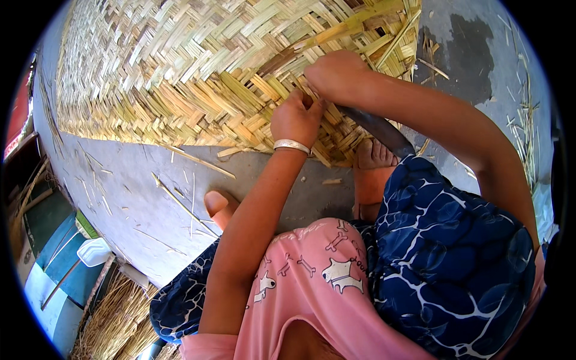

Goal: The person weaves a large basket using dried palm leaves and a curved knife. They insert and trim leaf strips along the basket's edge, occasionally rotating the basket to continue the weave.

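A large woven mat (198, 66) of flat yellow-green and pale strips spreads across the upper part of the view. Over its near edge, toward the right corner, my two hands meet. My left hand (296, 119), with a silvery bangle at the wrist, is closed in a pinch, thumb against fingers. Just beyond it my right hand (338, 75) is curled into a fist, knuckles up. What lies between the fingers of either hand is hidden. Below my right forearm a dark, curved, blade-like thing (378, 127) runs from the mat toward my knee; its far end is covered.
My bare feet (375, 162) are by the mat's near edge. Loose strips (186, 201) litter the grey floor (144, 204). At lower left lie a bundle of dry stalks (114, 318), a white plastic container (94, 252) and blue sheets (57, 288). A dark wet patch (468, 57) marks the floor at upper right.
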### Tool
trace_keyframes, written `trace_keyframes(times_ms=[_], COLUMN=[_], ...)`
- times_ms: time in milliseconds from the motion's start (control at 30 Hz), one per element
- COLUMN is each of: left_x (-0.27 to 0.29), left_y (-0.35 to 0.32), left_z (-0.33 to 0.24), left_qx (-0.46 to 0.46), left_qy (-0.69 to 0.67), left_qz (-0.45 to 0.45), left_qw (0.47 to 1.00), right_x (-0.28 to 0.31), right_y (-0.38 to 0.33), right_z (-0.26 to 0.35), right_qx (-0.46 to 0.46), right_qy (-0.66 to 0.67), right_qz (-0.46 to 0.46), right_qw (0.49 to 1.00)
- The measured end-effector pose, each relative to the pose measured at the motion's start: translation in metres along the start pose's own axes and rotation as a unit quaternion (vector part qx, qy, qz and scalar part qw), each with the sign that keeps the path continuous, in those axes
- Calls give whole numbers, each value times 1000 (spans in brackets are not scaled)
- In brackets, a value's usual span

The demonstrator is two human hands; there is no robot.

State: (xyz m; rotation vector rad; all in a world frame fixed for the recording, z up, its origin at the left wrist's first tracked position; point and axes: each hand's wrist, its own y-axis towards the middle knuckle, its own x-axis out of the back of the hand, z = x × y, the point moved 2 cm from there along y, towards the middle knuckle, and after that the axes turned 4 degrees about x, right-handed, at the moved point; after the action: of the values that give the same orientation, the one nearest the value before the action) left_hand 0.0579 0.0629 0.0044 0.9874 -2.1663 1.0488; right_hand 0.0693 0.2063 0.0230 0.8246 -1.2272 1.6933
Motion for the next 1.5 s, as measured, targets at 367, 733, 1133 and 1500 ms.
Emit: trace_keyframes(times_ms=[367,733,1133,1500], left_x=[-1,-1,-3,-1], left_y=[-3,2,15,-4], left_z=[1,2,28,15], left_qx=[-18,-31,-3,-114], left_qy=[3,26,-180,78], left_qz=[-15,-26,59,41], left_qw=[1000,999,982,990], right_x=[8,58,34,-19], right_y=[-149,-206,-277,-242], right_z=[24,-9,-40,-43], right_qx=[-83,-74,-137,-55], right_qy=[52,-36,102,191], right_qz=[134,132,36,-36], right_qw=[986,988,985,979])
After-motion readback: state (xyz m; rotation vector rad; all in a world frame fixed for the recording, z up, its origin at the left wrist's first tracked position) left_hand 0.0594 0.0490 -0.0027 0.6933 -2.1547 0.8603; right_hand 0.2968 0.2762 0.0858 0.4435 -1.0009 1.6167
